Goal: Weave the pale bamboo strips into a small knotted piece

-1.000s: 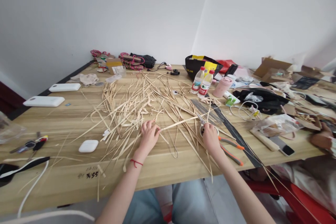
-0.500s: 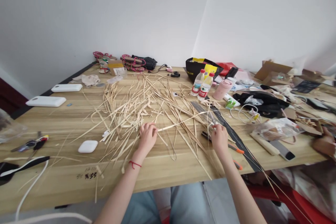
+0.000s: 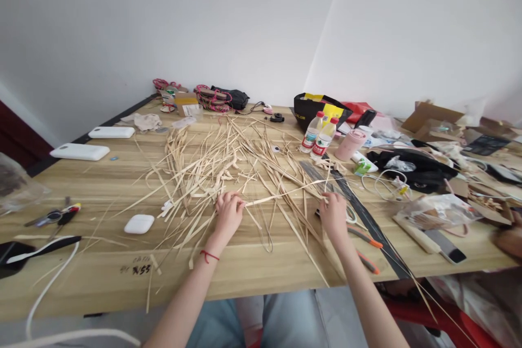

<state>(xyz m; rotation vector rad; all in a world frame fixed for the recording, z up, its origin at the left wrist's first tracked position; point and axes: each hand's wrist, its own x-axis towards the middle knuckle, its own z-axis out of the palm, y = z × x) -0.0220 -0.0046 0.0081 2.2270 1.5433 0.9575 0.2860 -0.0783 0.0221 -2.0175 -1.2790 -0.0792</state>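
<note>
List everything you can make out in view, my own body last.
Table: one, pale wood, below
Strips: many, straw-coloured, mid-table
Bottles: two, clear with red caps, back right
Tumbler: one, pink, right of bottles
Carrier bag: one, black and yellow, behind bottles
Cords: count unclear, pink, back left
Slim blocks: two, white, far left
Small case: one, white, front left
Cables: several, white, both sides
Tool handles: two, orange and grey, front right
Plastic bags: several, clear, left and right
Cardboard: several pieces, brown, back right
Seat: one, red, lower right
Other person's hand: one, right edge
Bracelet: one, red, left wrist
Trousers: one pair, light blue, below table
Left hand: one, bare, pinching a strip
Right hand: one, bare, beside tool handles
</note>
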